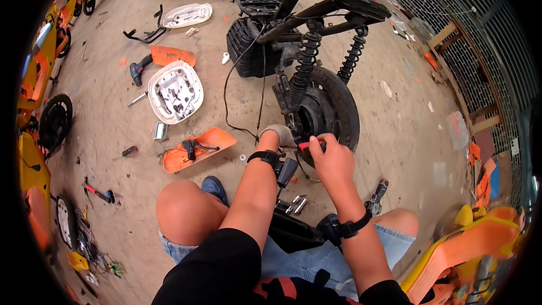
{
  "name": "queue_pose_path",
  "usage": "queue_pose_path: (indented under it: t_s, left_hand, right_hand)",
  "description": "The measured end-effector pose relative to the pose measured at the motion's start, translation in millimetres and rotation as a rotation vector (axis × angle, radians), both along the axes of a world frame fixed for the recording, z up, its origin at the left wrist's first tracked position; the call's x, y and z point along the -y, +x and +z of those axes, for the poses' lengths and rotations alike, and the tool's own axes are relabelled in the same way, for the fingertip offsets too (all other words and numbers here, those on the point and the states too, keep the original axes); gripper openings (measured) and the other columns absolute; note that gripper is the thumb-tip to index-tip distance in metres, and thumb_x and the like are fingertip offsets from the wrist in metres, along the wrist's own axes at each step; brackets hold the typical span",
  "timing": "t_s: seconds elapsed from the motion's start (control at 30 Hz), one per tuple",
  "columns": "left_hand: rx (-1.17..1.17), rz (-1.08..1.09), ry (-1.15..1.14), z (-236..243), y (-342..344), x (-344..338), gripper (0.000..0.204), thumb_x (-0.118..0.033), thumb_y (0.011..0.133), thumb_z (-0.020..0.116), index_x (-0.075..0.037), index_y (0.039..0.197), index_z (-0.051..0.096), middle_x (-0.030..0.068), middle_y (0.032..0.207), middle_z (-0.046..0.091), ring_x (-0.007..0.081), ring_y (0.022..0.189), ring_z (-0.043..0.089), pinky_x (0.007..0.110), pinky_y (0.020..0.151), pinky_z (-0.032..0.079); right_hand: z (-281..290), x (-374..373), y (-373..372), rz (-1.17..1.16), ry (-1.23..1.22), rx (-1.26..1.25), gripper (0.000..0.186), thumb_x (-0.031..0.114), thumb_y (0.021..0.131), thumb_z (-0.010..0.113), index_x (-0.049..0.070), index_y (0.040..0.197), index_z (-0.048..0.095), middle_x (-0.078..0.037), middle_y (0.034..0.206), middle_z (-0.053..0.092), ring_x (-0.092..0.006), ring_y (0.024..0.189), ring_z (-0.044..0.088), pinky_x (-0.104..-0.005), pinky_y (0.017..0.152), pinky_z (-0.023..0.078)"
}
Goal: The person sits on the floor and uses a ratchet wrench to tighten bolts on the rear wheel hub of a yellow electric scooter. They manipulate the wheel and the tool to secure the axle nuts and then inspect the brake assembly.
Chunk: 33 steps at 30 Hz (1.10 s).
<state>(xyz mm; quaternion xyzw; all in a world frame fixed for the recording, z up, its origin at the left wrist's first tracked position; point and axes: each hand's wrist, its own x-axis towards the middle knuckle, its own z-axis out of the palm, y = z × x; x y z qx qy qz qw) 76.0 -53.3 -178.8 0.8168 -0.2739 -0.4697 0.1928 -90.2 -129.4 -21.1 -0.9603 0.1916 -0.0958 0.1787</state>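
Note:
My right hand is bare and closed around a small thing with a red part, beside the hub of the rear wheel. Its exact kind is hidden by my fingers. Just left of it, my left hand wears a greyish glove and reaches to the lower end of the shock absorber; its fingers are out of sight behind the wrist. Both belong to a stripped black scooter frame. Dark cables hang from the frame down to the floor near my left hand.
A white tray of small parts, a cordless drill and an orange cover with a lever lie to the left. Several sockets and another power tool sit near my knees. Yellow-orange scooters stand around.

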Motion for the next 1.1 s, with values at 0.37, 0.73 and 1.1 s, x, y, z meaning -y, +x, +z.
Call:
queue_pose_path:
  t_s: [0.37,0.73,1.1]
  left_hand:
    - [-0.145,0.047,-0.024,-6.9,2.6,-17.2,0.033,-0.039,0.088,0.06,-0.007,0.082,0.07,0.0093,0.086,0.07,0.0259,0.073,0.068,0.04,0.067,0.056]
    - [-0.109,0.158,-0.05,-18.1,4.8,-28.5,0.033,-0.037,0.086,0.067,-0.007,0.097,0.075,0.0084,0.086,0.071,0.0236,0.074,0.069,0.04,0.064,0.06]
    - [-0.064,0.146,-0.066,15.2,-1.8,-23.5,0.036,-0.031,0.083,0.071,0.003,0.094,0.07,0.0116,0.083,0.07,0.0262,0.068,0.07,0.038,0.061,0.06]
  right_hand:
    - [-171.6,66.9,-100.0,0.221,0.377,-0.775,0.043,0.039,0.09,0.067,-0.003,0.1,0.064,-0.018,0.073,0.065,-0.0301,0.063,0.065,-0.0421,0.06,0.049]
    - [-109.7,23.6,-71.5,0.211,0.373,-0.801,0.049,0.04,0.089,0.065,-0.004,0.108,0.064,-0.031,0.095,0.067,-0.0457,0.094,0.064,-0.0494,0.082,0.05]
    - [-12.0,4.2,-34.3,0.127,0.204,-0.099,0.041,0.041,0.089,0.064,0.005,0.109,0.067,-0.023,0.084,0.069,-0.0419,0.082,0.067,-0.0475,0.072,0.052]
